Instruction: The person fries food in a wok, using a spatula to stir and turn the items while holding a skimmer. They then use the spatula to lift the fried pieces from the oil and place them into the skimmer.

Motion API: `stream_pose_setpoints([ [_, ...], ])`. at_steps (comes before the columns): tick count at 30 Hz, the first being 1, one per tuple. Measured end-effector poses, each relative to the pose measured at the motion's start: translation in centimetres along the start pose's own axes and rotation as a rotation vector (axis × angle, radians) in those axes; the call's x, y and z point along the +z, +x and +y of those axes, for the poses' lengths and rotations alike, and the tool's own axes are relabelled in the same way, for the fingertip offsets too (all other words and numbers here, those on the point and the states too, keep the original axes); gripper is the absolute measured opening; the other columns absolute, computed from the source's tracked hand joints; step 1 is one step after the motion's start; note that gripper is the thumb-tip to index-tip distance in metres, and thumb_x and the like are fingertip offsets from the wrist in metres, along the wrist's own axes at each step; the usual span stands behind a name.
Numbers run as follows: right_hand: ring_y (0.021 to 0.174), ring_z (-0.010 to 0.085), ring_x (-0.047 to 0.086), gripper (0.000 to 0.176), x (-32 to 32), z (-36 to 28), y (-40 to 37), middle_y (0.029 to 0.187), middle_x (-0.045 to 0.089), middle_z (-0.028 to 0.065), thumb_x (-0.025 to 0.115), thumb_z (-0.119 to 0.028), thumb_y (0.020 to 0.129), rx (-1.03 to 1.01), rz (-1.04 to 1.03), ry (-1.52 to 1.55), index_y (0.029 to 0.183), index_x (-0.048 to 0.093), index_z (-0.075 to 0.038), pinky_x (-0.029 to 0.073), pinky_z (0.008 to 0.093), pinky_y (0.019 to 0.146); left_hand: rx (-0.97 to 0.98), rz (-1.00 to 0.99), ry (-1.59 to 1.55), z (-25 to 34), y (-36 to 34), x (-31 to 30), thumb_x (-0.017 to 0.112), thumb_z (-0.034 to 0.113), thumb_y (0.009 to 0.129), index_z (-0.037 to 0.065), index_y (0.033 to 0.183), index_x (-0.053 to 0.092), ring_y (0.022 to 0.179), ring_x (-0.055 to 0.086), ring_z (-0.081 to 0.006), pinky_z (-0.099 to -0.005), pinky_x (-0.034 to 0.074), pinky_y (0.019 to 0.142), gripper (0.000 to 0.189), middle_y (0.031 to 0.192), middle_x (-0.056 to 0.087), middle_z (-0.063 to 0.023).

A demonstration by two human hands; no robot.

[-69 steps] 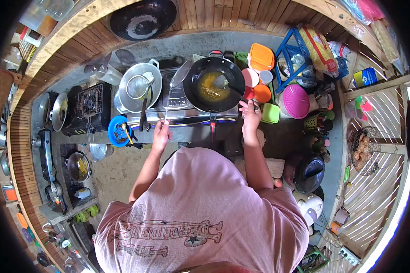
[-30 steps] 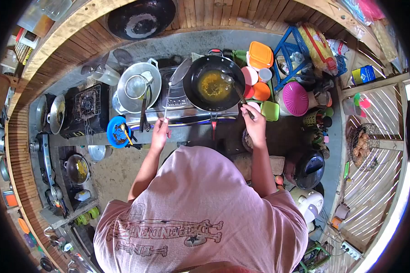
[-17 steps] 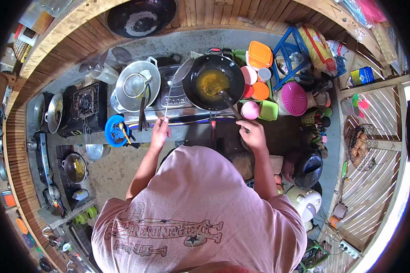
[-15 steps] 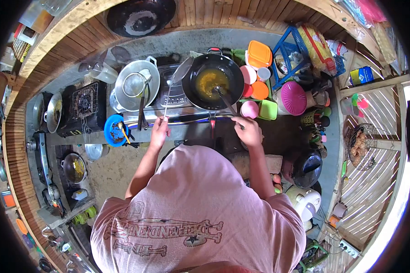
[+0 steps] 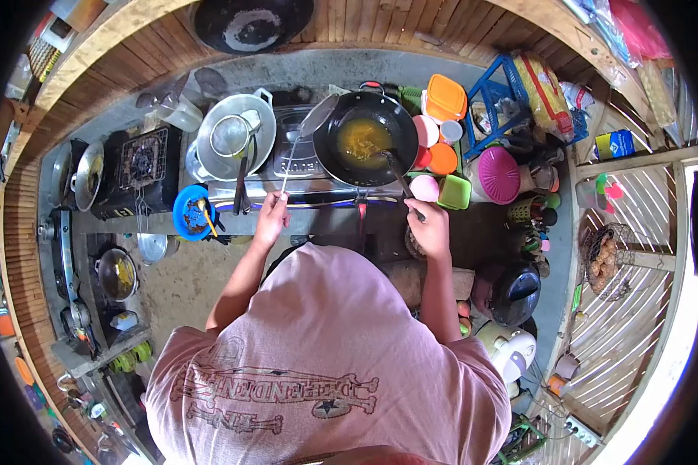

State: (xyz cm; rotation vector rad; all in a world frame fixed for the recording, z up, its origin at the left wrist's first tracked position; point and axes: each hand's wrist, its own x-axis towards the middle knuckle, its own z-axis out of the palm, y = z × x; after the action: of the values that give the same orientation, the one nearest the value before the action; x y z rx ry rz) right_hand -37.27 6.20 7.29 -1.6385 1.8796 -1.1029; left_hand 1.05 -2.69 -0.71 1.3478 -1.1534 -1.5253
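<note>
My left hand [image 5: 272, 219] is closed on the thin handle of a skimmer [image 5: 318, 116], whose round head overlaps the upper left rim of the black wok [image 5: 326, 164]. Yellowish oil [image 5: 347, 147] with small bits of food lies in the wok, which sits on a gas stove [image 5: 301, 167]. The dark handle of a spatula [image 5: 400, 178] is in my right hand [image 5: 430, 227]; its lower end dips into the oil at the right side, so its blade is hidden.
Left of the wok, a large metal pot [image 5: 264, 151] carries a strainer [image 5: 229, 136]. A blue bowl [image 5: 180, 221] with a brush-like utensil stands farther left. Colourful containers [image 5: 442, 159] and a pink lid [image 5: 499, 173] crowd the right side. A grill [image 5: 142, 159] sits far left.
The spatula's lower end has shifted right in the wok, and my right hand has moved slightly right with it. The left hand and skimmer stay nearly in place; the view has shifted slightly.
</note>
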Motion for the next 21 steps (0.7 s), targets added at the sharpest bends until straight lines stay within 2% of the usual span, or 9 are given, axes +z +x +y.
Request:
stream_pose_setpoints([
  [4, 0.085, 0.0316, 0.074, 0.023, 2.4, 1.7, 0.7, 0.093, 0.075, 0.0180, 0.070, -0.001, 0.084, -0.012, 0.062, 0.104, 0.105, 0.077, -0.005, 0.057, 0.0385, 0.077, 0.007, 0.023, -0.004, -1.4, 0.1, -0.3, 0.056, 0.036, 0.108, 0.004, 0.110, 0.056, 0.049, 0.045, -0.0102, -0.0278, 0.041, 0.050, 0.033, 0.067, 0.047, 0.0001],
  [7, 0.084, 0.0309, 0.074, 0.022, 3.4, 1.6, 1.8, 0.092, 0.075, 0.0180, 0.069, 0.001, 0.085, -0.065, 0.075, 0.059, 0.106, 0.077, -0.003, 0.057, 0.0363, 0.078, 0.008, -0.003, 0.044, -0.9, 0.3, -0.2, 0.056, 0.035, 0.107, 0.003, 0.109, 0.056, 0.050, 0.048, -0.0104, -0.0279, 0.041, 0.049, 0.032, 0.067, 0.047, 0.0002],
  [11, 0.087, 0.0277, 0.075, 0.023, 1.6, 0.2, 1.2, 0.095, 0.077, 0.0169, 0.069, 0.002, 0.086, -0.053, 0.069, 0.084, 0.107, 0.076, -0.001, 0.057, 0.0345, 0.082, 0.018, 0.000, 0.022, -0.2, 0.5, 0.8, 0.057, 0.035, 0.107, 0.003, 0.110, 0.055, 0.050, 0.048, -0.0103, -0.0275, 0.040, 0.048, 0.032, 0.067, 0.048, 0.0002],
  [14, 0.095, 0.0214, 0.075, 0.022, -0.3, -0.5, 0.1, 0.101, 0.078, 0.0156, 0.068, 0.002, 0.087, 0.030, -0.031, 0.124, 0.108, 0.075, 0.002, 0.056, 0.0328, 0.089, 0.043, -0.013, -0.022, -0.3, 0.7, 1.2, 0.057, 0.036, 0.107, 0.003, 0.111, 0.055, 0.050, 0.048, -0.0099, -0.0271, 0.039, 0.048, 0.033, 0.067, 0.049, 0.0000],
  [17, 0.095, 0.0227, 0.076, 0.022, -0.4, -0.2, -0.7, 0.100, 0.078, 0.0166, 0.068, 0.003, 0.087, 0.063, -0.068, 0.142, 0.108, 0.076, 0.002, 0.057, 0.0329, 0.089, 0.017, -0.007, -0.020, 0.2, 0.1, 1.6, 0.056, 0.037, 0.107, 0.003, 0.111, 0.055, 0.050, 0.047, -0.0093, -0.0269, 0.039, 0.048, 0.034, 0.067, 0.049, -0.0001],
  [19, 0.095, 0.0201, 0.075, 0.022, 0.9, 0.9, -0.8, 0.101, 0.078, 0.0150, 0.068, 0.002, 0.089, 0.059, -0.086, 0.146, 0.110, 0.075, 0.004, 0.056, 0.0315, 0.090, -0.024, -0.023, 0.015, -0.2, 0.0, 1.2, 0.057, 0.037, 0.107, 0.002, 0.114, 0.056, 0.053, 0.048, -0.0099, -0.0269, 0.039, 0.050, 0.035, 0.070, 0.046, 0.0001],
  [21, 0.095, 0.0154, 0.073, 0.022, 2.3, 1.8, -0.5, 0.102, 0.078, 0.0110, 0.067, 0.001, 0.093, 0.173, -0.026, 0.325, 0.114, 0.073, 0.005, 0.055, 0.0292, 0.089, -0.025, -0.019, 0.000, -0.4, 0.0, 0.9, 0.057, 0.037, 0.107, 0.002, 0.114, 0.056, 0.053, 0.048, -0.0098, -0.0269, 0.039, 0.050, 0.036, 0.071, 0.046, 0.0002],
])
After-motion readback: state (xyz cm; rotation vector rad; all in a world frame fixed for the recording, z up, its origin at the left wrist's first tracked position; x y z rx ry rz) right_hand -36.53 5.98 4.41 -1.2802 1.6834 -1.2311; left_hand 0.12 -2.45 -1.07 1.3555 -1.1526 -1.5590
